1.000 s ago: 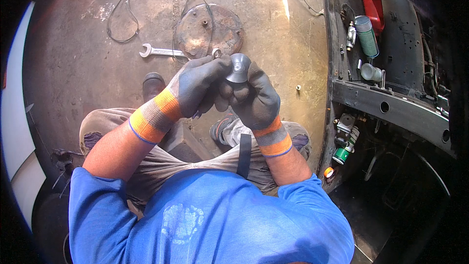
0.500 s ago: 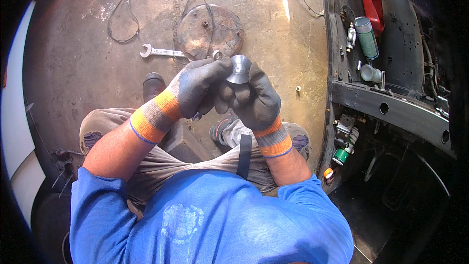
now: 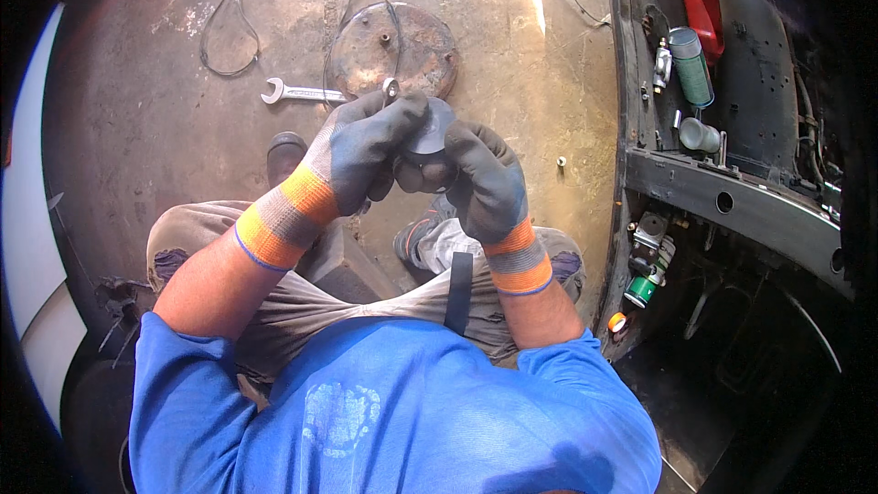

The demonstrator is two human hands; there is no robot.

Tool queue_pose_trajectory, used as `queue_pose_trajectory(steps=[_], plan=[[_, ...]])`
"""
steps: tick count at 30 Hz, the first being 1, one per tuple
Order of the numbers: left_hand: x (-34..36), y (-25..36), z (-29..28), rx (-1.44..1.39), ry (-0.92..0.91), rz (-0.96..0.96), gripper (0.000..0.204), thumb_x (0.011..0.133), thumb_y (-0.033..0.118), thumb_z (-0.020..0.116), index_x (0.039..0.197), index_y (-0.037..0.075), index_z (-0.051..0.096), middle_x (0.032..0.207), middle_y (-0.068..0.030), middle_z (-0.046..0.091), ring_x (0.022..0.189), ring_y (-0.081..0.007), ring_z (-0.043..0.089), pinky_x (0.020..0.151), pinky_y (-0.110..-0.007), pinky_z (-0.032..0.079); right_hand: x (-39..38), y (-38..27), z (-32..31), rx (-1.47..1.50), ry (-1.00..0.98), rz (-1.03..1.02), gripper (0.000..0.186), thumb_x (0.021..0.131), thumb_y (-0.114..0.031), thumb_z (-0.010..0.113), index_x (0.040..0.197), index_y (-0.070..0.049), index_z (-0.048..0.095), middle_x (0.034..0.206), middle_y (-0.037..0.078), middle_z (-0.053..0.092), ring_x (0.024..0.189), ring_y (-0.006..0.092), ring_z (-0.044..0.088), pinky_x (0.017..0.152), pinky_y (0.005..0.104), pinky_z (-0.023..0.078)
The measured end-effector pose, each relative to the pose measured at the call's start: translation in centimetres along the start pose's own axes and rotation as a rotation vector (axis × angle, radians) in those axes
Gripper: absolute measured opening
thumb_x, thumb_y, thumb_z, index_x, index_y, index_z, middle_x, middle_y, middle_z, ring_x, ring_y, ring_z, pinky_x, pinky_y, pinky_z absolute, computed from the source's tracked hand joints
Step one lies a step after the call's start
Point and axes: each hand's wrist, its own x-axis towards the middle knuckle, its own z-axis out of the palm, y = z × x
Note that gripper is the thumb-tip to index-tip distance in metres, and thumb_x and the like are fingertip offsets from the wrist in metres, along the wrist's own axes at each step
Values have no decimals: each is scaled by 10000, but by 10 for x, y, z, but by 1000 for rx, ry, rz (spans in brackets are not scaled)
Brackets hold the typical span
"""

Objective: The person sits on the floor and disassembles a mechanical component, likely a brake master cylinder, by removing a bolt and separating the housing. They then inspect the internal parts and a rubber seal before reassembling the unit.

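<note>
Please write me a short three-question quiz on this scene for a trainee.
1. True or false: both gloved hands hold the round metal disc.
2. What lies on the floor just left of the rusty round plate? A) a hammer B) an open-ended spanner C) a paint brush
3. Fill in: the spray can on the right is mostly ____ in colour.

Key: 1. True: the left hand and the right hand grip it together. 2. B. 3. Green.
</note>
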Motion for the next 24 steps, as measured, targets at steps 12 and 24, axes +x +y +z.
queue_pose_trajectory(steps=[12,24], plan=[[-12,8,0,-87,-149,-72,414,971,442,506,1023,48,622,665,-60,607,431,-97,505,356,-223,340,1,4,-3,153,-70,53,221,1003,-197,494,999,-10,612,729,59,640,604,149,605,580,272,501],[-2,-3,3,-60,-147,-194,467,976,454,468,970,17,632,609,-89,610,388,-116,512,316,-236,334,-1,7,0,249,-174,76,337,1037,-279,395,1028,10,569,702,77,529,614,204,552,593,323,476]])
